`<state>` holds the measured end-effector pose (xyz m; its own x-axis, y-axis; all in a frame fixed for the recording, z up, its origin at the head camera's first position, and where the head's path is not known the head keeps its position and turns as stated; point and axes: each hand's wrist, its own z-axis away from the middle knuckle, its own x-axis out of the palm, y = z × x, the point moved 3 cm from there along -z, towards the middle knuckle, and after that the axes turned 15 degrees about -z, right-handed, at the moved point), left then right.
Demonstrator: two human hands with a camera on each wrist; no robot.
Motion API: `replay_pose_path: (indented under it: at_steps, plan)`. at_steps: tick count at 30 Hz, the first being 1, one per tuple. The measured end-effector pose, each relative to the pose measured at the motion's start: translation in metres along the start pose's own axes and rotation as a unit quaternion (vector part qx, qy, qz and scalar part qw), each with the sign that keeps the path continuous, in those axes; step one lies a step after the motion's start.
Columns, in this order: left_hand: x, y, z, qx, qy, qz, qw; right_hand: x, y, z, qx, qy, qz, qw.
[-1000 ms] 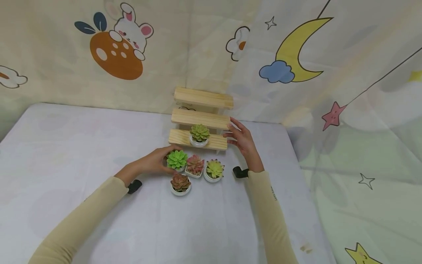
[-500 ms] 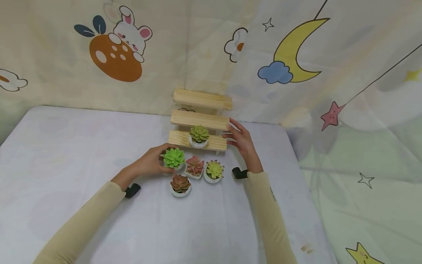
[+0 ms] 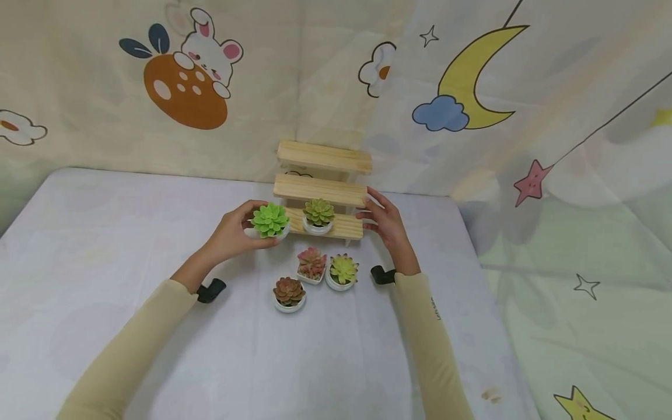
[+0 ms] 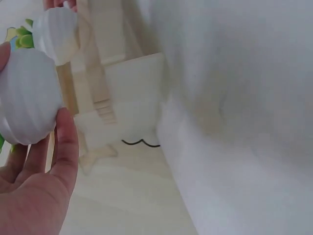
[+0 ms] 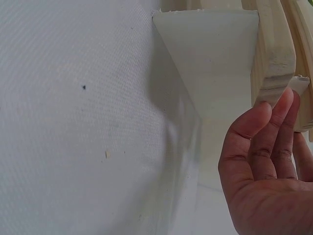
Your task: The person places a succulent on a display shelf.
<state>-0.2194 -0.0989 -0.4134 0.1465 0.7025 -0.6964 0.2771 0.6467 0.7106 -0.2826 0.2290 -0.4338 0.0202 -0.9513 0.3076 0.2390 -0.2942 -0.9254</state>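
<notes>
My left hand (image 3: pixel 231 236) grips the white pot of a bright green succulent (image 3: pixel 270 220) at the left end of a three-tier wooden shelf stand (image 3: pixel 320 189). The left wrist view shows the ribbed white pot (image 4: pixel 27 95) between thumb and fingers, close to the shelf boards. My right hand (image 3: pixel 387 223) holds the right end of the stand, with its fingertips at the middle board. In the right wrist view, thumb and fingers meet the board's end (image 5: pixel 276 73). A darker green potted succulent (image 3: pixel 318 213) stands on the lowest board, right beside the held one.
On the white table (image 3: pixel 210 361), in front of the stand, are a pink succulent (image 3: pixel 311 263) in a square pot, a yellow-green one (image 3: pixel 343 269) and a reddish-brown one (image 3: pixel 289 291). A printed cloth backdrop (image 3: pixel 336 76) hangs right behind the stand.
My left hand has lifted the bright green succulent from beside the pink one and carried it back to the left end of the lowest board. The right hand stays at the stand.
</notes>
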Motion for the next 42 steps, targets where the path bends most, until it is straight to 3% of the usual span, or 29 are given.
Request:
replay_pose_path:
  at_steps: [13,23,31,42]
  plan:
    - [-0.008,0.025,-0.036,-0.007,0.048,0.045,0.9978,0.000,0.001,0.000,-0.009,0.019,0.003,1.000]
    - [-0.009,0.029,-0.061,-0.033,0.080,0.067,0.9940,-0.001,0.002,-0.001,-0.010,0.016,0.002,1.000]
    - [-0.005,0.028,-0.073,-0.049,0.074,0.060,0.9943,0.000,0.003,-0.001,-0.007,0.022,0.006,1.000]
    - [-0.003,0.032,-0.082,-0.038,0.055,0.041,0.9969,-0.001,0.002,0.000,-0.005,0.015,-0.003,1.000]
